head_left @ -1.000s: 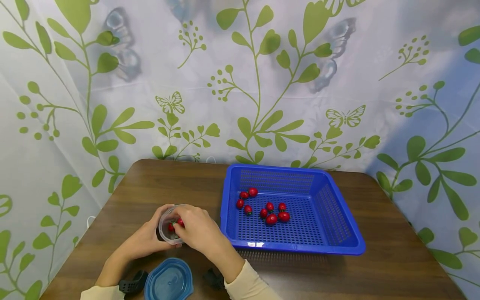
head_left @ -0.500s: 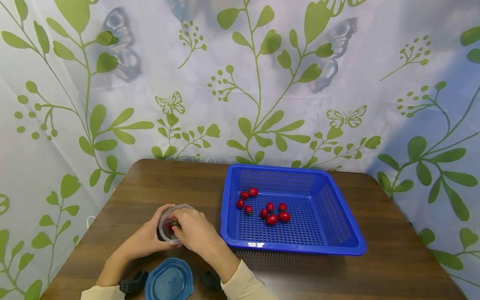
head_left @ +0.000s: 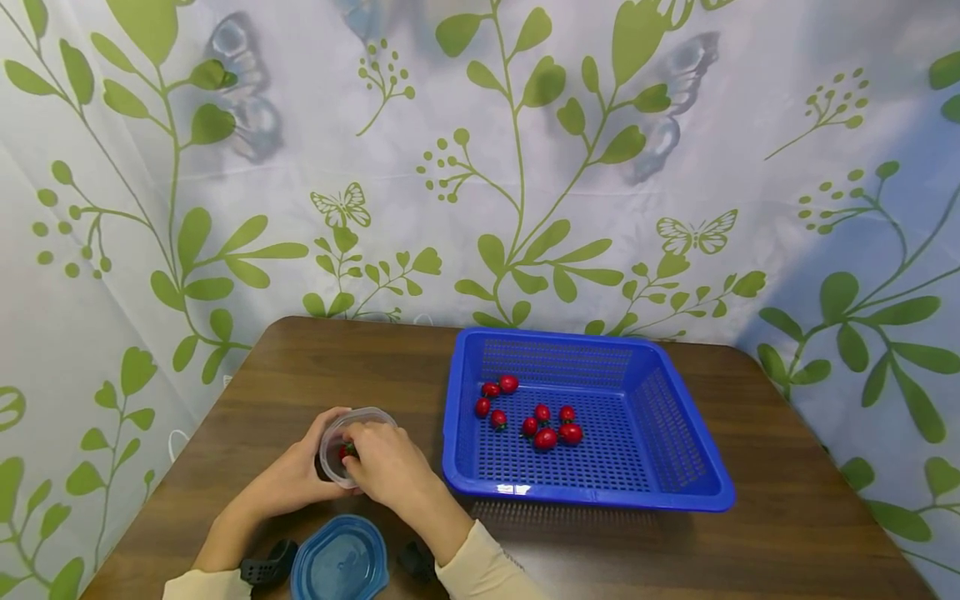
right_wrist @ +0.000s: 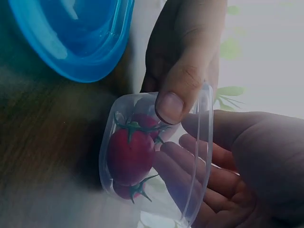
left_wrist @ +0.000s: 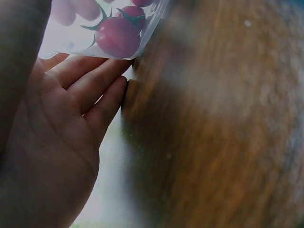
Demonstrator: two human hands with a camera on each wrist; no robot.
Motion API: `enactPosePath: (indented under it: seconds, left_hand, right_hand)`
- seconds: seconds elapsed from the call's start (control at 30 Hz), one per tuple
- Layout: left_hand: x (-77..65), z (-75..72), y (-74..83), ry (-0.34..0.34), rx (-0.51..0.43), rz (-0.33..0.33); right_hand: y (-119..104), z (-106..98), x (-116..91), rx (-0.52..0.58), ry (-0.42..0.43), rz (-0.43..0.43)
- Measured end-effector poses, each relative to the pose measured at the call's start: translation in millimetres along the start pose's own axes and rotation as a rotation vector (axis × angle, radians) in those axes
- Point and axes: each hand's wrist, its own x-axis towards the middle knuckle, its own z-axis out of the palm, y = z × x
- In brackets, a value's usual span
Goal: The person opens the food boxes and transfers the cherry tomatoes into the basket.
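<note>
My left hand (head_left: 296,473) grips a small clear plastic container (head_left: 369,412), its thumb over the rim and its fingers around the side. My right hand (head_left: 386,458) reaches into the container from above. In the right wrist view, its fingers (right_wrist: 176,157) extend inside the container beside several cherry tomatoes (right_wrist: 130,156) with green stems; its thumb stands apart from them. The left wrist view shows tomatoes (left_wrist: 118,38) lying against the clear wall. From the head view, the right hand hides most of the container's contents.
A blue perforated basket (head_left: 585,500) with several tomatoes (head_left: 545,438) stands right of the hands. A blue lid (head_left: 339,558) lies near the front edge, between the forearms. Black straps (head_left: 270,563) are at the wrists. Beyond the wooden table (head_left: 360,358) hangs a leaf-patterned cloth (head_left: 405,250).
My right hand has shifted slightly left and deeper into the container, and the tomatoes seen by its fingers now show less. The left hand keeps its hold on the container. Basket and lid stay put.
</note>
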Motion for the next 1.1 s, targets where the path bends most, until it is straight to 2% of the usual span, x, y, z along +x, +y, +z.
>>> enactPosePath:
  seconds: [0.4, 0.8, 1.1]
  left_hand:
    - [1.8, -0.3, -1.9, -0.005, -0.001, 0.003]
    - [2.7, 0.7, -4.9, -0.008, -0.007, 0.01]
    - [2.3, 1.6, -3.7, 0.01, -0.004, -0.027]
  right_hand:
    - [0, 3, 5, -0.037, -0.016, 0.038]
    - [1, 4, 8, 0.002, -0.059, 0.101]
    - [0, 3, 11, 0.018, -0.064, 0.119]
